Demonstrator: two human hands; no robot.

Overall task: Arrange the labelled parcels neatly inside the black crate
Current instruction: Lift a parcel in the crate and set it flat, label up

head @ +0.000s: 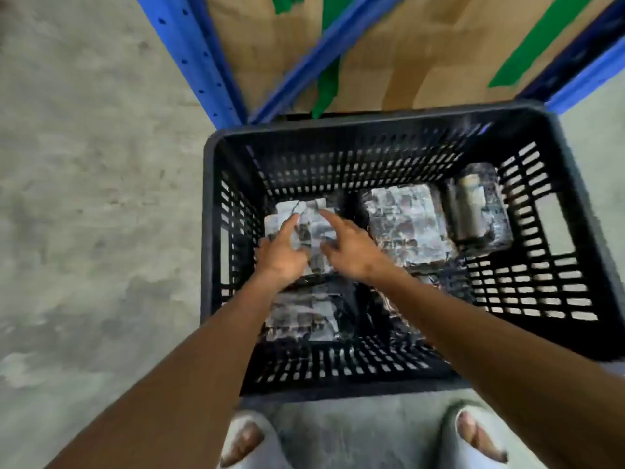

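A black slotted crate (561, 211) stands on the concrete floor in front of me. Several wrapped parcels with white labels lie on its bottom. Both my arms reach down into it. My left hand (280, 252) and my right hand (348, 248) rest side by side on the far-left parcel (313, 228), fingers spread over its top, partly covering it. Another labelled parcel (406, 221) lies to the right, and a dark one (477, 208) sits at the far right. A further parcel (301, 316) lies nearer me, under my left forearm. The image is blurred.
Blue steel rack posts (203, 62) rise just behind the crate, with brown cartons (389, 45) taped in green on the shelf. Grey concrete floor (94, 198) spreads to the left. My feet in pale slippers (250, 441) stand close to the crate's near wall.
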